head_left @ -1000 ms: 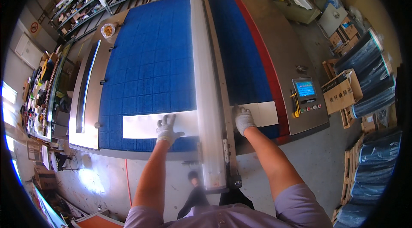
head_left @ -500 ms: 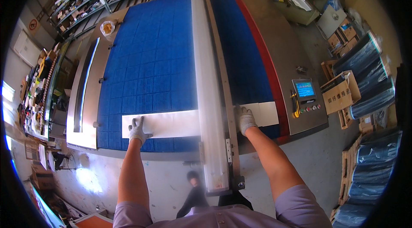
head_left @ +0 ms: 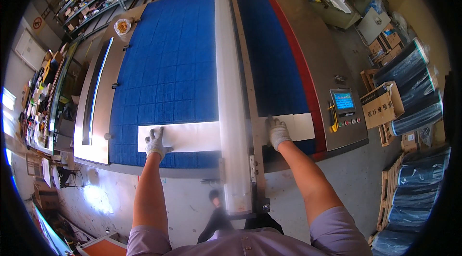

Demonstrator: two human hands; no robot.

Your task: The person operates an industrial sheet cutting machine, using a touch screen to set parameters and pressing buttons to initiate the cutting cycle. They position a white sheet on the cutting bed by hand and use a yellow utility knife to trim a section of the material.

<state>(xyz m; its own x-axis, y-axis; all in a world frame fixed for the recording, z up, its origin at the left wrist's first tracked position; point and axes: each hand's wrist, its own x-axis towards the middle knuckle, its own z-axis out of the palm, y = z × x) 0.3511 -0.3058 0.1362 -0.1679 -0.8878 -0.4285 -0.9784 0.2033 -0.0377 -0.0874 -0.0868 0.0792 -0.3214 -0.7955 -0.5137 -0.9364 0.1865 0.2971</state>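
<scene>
A long white sheet strip (head_left: 195,137) lies across the near part of a blue gridded mat (head_left: 163,73). My left hand (head_left: 156,145), in a pale knit glove, presses on the strip near its left end, fingers spread. My right hand (head_left: 279,134), gloved alike, rests on the strip's right part with its fingers stretched forward. A seam or overlapping edge shows in the white material just right of that hand. Between my hands a long beam wrapped in cloudy plastic (head_left: 233,87) crosses above the mat and hides the strip's middle.
A red band (head_left: 298,63) borders the mat's right side. Beyond it sit a lit control screen (head_left: 342,101), a yellow-handled tool (head_left: 333,118) and several buttons. A bag of orange bits (head_left: 122,26) stands at the far left. Plastic-wrapped dark rolls (head_left: 418,169) lie on pallets to the right.
The whole view has shifted slightly. Both hands remain on the white strip in nearly the same places, and the strip itself shows no clear movement.
</scene>
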